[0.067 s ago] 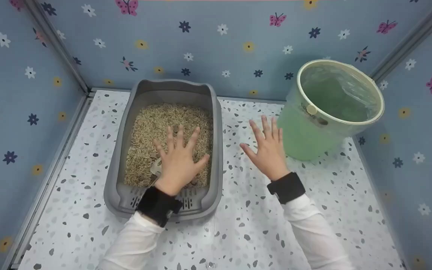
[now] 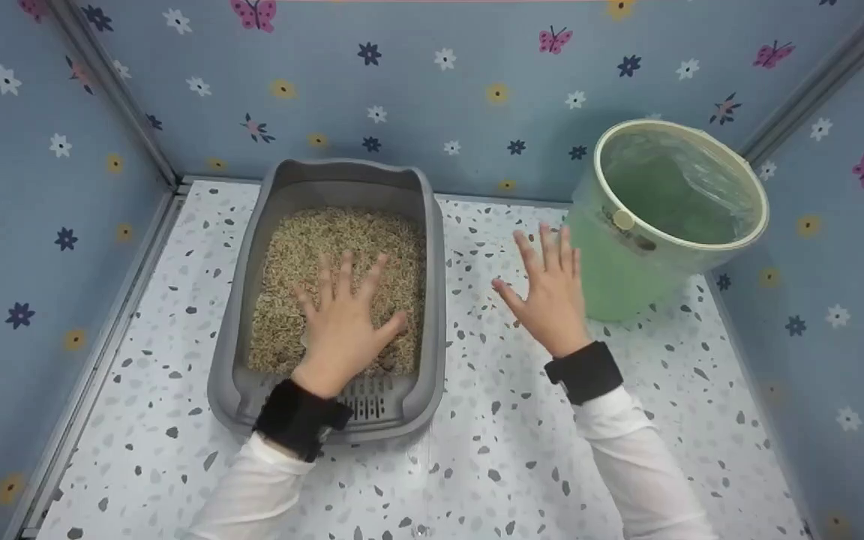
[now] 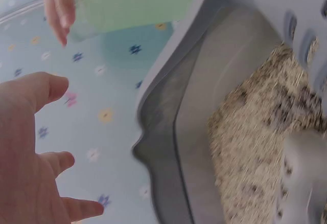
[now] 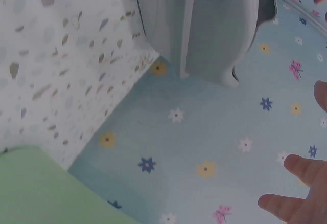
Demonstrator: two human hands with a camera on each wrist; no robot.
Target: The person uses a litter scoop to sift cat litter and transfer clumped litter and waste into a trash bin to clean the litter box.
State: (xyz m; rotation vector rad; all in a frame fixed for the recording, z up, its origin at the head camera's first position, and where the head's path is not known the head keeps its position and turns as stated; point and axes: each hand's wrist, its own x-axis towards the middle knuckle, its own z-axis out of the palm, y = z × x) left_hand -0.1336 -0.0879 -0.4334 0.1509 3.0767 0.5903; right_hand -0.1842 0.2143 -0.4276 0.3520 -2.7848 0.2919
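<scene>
My left hand (image 2: 342, 326) hovers over the grey litter box (image 2: 438, 300), its fingers spread and holding nothing. Tan litter (image 2: 342, 232) with darker clumps fills the box. A pale thing with small holes (image 3: 299, 178), scoop-like in form, lies on the litter in the left wrist view; in the head view the left hand hides it. Between the box and the green bin (image 2: 619, 277), my right hand (image 2: 552, 304) is held out with straight fingers, gripping nothing. Its fingertips overlap the bin's near side in the head view.
The bin has a cream rim (image 2: 603, 169) and a clear plastic liner (image 2: 717, 184). Both containers stand on a white speckled surface (image 2: 492, 465). Blue walls (image 2: 432, 82) with flowers and butterflies close in the back and both sides.
My left hand has shifted slightly left over the litter, covering the pale thing. The right hand has moved a little to the right, toward the bin. Both containers stay put.
</scene>
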